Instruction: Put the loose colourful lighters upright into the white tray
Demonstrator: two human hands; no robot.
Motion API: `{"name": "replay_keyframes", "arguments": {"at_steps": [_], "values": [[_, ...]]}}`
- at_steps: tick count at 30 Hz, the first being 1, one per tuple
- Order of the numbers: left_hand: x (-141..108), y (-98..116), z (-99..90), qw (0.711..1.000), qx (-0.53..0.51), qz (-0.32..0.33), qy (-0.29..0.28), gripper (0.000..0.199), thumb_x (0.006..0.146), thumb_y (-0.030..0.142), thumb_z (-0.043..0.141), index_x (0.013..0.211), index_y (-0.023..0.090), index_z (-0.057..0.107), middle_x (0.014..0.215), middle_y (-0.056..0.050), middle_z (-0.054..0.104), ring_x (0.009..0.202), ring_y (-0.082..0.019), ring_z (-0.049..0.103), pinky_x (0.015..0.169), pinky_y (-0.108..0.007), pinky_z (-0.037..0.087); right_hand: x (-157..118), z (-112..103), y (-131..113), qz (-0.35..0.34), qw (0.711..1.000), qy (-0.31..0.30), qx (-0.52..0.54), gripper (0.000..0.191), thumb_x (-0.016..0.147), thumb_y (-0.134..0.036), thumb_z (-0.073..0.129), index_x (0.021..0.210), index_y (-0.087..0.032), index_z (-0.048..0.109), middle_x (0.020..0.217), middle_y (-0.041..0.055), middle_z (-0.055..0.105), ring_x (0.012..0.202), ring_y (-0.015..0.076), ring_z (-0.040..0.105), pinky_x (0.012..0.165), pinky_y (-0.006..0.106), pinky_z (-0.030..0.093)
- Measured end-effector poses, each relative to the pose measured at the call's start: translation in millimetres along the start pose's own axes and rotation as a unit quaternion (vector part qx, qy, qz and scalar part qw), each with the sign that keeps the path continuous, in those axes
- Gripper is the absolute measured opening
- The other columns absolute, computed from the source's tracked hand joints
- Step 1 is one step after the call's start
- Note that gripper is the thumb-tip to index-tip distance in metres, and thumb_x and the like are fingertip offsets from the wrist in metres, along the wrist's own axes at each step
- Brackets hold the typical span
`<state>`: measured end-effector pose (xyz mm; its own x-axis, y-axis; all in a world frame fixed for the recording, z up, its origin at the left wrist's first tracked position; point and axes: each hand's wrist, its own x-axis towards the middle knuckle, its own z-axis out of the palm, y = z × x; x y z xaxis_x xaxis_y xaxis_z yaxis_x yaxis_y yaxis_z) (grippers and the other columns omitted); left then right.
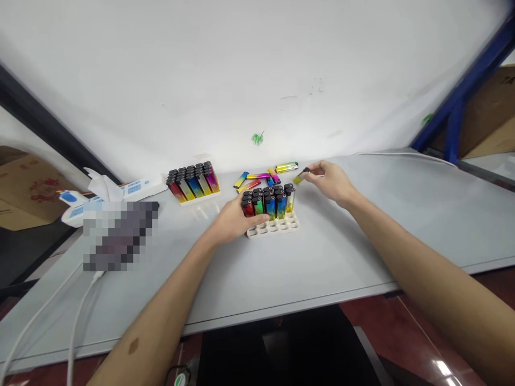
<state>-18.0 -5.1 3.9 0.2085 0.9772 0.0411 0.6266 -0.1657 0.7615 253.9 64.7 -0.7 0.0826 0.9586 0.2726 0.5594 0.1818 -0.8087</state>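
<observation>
Head view: on the grey surface (341,268) stands the packed tray (201,199), left of the front tray (273,231) and farther back. Standing lighters (270,210) occupy the rear part of the front tray; its holes show at the near side. Loose lighters (257,176) lie behind it. The left hand (233,220) is closed around the left end of the standing lighters. The right hand (332,179), behind and right of the front tray, is nearest to one yellow lighter (298,178) and pinches its dark end; this lighter points leftward from the hand, its long axis slanting toward the front tray.
</observation>
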Motion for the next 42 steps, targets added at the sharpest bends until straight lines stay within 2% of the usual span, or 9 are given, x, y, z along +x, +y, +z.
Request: {"name": "replay_keyframes", "arguments": {"at_steps": [3,5,9,12,18,22,29,33,42], "values": [[0,1,0.0,1.000,-0.002,0.001,-0.001,0.066,0.072,0.046,0.080,0.129,0.023,0.057,0.124,-0.006,0.072,0.111,-0.028,0.069,0.097,-0.043,0.056,-5,2,-9,0.009,0.977,-0.037,0.208,0.025,0.091,-0.044,0.065,0.093,-0.022,0.053,0.086,0.0039,0.069,0.080,0.0188,0.066,0.080,0.036,0.054],[0,1,0.1,1.000,-0.003,0.001,-0.001,0.067,0.072,0.046,0.080,0.130,0.022,0.056,0.125,-0.007,0.072,0.111,-0.028,0.069,0.098,-0.043,0.055,-10,5,-16,0.035,0.960,-0.059,0.270,0.025,0.094,-0.046,0.061,0.096,-0.025,0.048,0.074,-0.0012,0.063,0.061,0.0149,0.060,0.063,0.031,0.052],[1,1,0.0,1.000,-0.006,0.006,-0.004,0.068,0.072,0.046,0.080,0.131,0.023,0.056,0.124,-0.006,0.072,0.112,-0.028,0.069,0.098,-0.043,0.055,-16,10,-23,0.079,0.955,-0.078,0.275,0.028,0.097,-0.052,0.054,0.094,-0.024,0.053,0.061,-0.0067,0.042,0.041,0.0074,0.032,0.040,0.022,0.026],[0,2,-0.2,1.000,-0.007,0.006,0.000,0.067,0.072,0.045,0.081,0.131,0.024,0.056,0.125,-0.006,0.072,0.112,-0.029,0.069,0.097,-0.044,0.055,-16,12,-21,0.113,0.953,-0.085,0.270,0.042,0.100,-0.056,0.043,0.086,-0.020,0.058,0.063,-0.0046,0.038,0.042,0.0064,0.025,0.039,0.022,0.020],[0,2,0.0,1.000,-0.007,0.006,0.000,0.068,0.072,0.045,0.080,0.131,0.022,0.056,0.126,-0.007,0.072,0.112,-0.029,0.069,0.098,-0.043,0.055,-17,11,-20,0.094,0.947,-0.075,0.299,0.035,0.092,-0.058,0.060,0.095,-0.024,0.053,0.074,-0.0017,0.055,0.051,0.0100,0.047,0.042,0.021,0.035],[1,1,-0.2,1.000,-0.008,0.012,-0.003,0.069,0.073,0.046,0.080,0.133,0.023,0.056,0.127,-0.006,0.072,0.114,-0.028,0.068,0.099,-0.042,0.054,-19,10,-24,0.088,0.936,-0.073,0.333,0.045,0.081,-0.056,0.076,0.092,-0.027,0.044,0.056,-0.0100,0.039,0.043,0.0079,0.029,0.040,0.019,0.020],[0,2,-0.4,1.000,0.002,0.006,0.000,0.066,0.073,0.046,0.079,0.130,0.023,0.056,0.126,-0.007,0.072,0.113,-0.028,0.068,0.099,-0.043,0.054,-11,8,-17,0.176,0.909,-0.124,0.357,0.071,0.080,-0.090,0.038,0.065,-0.022,0.045,0.052,-0.0048,0.033,0.042,0.0085,0.027,0.039,0.025,0.017],[-1,3,-0.6,1.000,0.002,0.006,0.002,0.064,0.073,0.046,0.079,0.129,0.024,0.057,0.124,-0.006,0.073,0.112,-0.029,0.069,0.097,-0.044,0.055,-11,6,-19,0.210,0.895,-0.142,0.366,0.069,0.084,-0.086,0.039,0.058,-0.022,0.034,0.051,-0.0041,0.031,0.042,0.0083,0.027,0.040,0.025,0.013],[-2,5,-0.8,1.000,0.006,0.006,0.004,0.062,0.074,0.046,0.079,0.127,0.024,0.058,0.125,-0.006,0.073,0.111,-0.029,0.069,0.096,-0.043,0.056,-13,11,-24,0.228,0.895,-0.179,0.339,0.043,0.093,-0.045,0.037,0.058,-0.024,0.024,0.046,-0.0063,0.019,0.042,0.0084,0.010,0.041,0.025,0.006]]}}
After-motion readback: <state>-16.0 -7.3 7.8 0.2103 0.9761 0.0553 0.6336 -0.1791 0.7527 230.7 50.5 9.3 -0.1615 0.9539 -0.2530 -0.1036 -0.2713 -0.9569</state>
